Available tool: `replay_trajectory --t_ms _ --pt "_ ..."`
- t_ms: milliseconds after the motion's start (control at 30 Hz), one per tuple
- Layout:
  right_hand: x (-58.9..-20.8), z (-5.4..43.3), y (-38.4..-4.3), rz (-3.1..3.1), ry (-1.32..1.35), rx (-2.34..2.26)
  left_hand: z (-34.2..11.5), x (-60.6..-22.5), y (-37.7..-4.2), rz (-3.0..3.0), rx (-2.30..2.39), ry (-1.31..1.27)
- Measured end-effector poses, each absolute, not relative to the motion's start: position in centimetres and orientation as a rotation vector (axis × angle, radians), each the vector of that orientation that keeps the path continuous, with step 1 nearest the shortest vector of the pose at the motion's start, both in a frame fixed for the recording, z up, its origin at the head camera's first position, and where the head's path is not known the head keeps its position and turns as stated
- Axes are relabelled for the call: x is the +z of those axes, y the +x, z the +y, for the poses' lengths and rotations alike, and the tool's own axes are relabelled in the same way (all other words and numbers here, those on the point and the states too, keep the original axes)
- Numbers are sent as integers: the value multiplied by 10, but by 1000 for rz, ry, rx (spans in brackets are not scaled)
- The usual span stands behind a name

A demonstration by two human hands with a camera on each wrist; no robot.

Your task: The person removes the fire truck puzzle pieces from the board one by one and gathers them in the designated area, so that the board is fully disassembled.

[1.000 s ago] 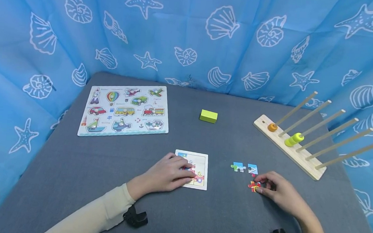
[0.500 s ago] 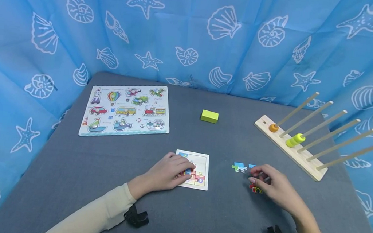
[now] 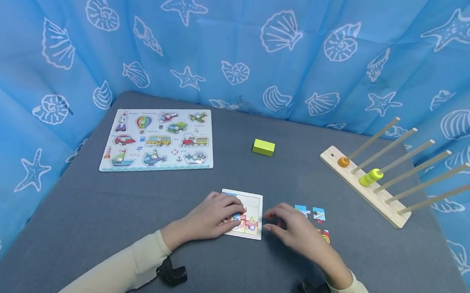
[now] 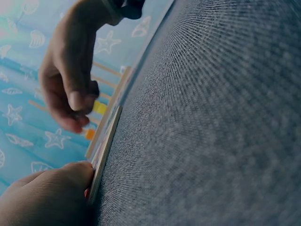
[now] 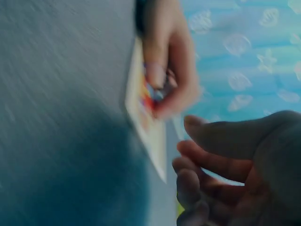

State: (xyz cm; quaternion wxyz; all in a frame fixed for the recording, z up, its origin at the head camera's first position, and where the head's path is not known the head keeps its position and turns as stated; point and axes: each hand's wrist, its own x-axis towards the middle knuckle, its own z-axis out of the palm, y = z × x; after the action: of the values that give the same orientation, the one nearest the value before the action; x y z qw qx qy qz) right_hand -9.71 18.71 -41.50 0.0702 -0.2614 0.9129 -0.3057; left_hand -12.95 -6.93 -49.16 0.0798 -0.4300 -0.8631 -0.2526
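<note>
— Where were the hands when you looked?

— I saw the left hand (image 3: 213,216) lying on the small puzzle tray (image 3: 255,202), its fingers spread over the tray's near-left part and pressing on the coloured pieces (image 3: 249,222) already set there. From the left wrist view the fingertips (image 4: 56,188) sat right at the tray's edge (image 4: 106,150). It was not curled round anything; it pressed flat.

— And the right hand?

— The right hand (image 3: 294,229) hovered just right of the tray, fingers loosely bent and pointing toward the left hand. In the right wrist view (image 5: 225,165) the fingers were curled, but I could not tell whether a piece sat between them; that picture was blurred.

— What lay around it?

— Just behind the right hand I saw two blue loose pieces (image 3: 310,212), and at its far-right side a red and yellow piece (image 3: 325,236) on the grey table (image 3: 130,212). Well beyond both hands stood a green block (image 3: 263,147); far off to the left of the left hand lay a vehicle puzzle board (image 3: 158,139), and far right of the right hand a wooden peg rack (image 3: 364,186) with an orange ring (image 3: 343,162) and a yellow-green ring (image 3: 371,176)
</note>
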Motion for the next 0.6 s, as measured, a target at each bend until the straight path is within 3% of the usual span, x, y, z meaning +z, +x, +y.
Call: replay_trajectory --t_ms 367,600 --pt "-436 156 -86 2812 -515 -841 -69 -491 -129 -2588 -713 -1288" --pt "-436 153 -85 2797 -500 -840 -69 -493 -128 -2608 -648 -1290"
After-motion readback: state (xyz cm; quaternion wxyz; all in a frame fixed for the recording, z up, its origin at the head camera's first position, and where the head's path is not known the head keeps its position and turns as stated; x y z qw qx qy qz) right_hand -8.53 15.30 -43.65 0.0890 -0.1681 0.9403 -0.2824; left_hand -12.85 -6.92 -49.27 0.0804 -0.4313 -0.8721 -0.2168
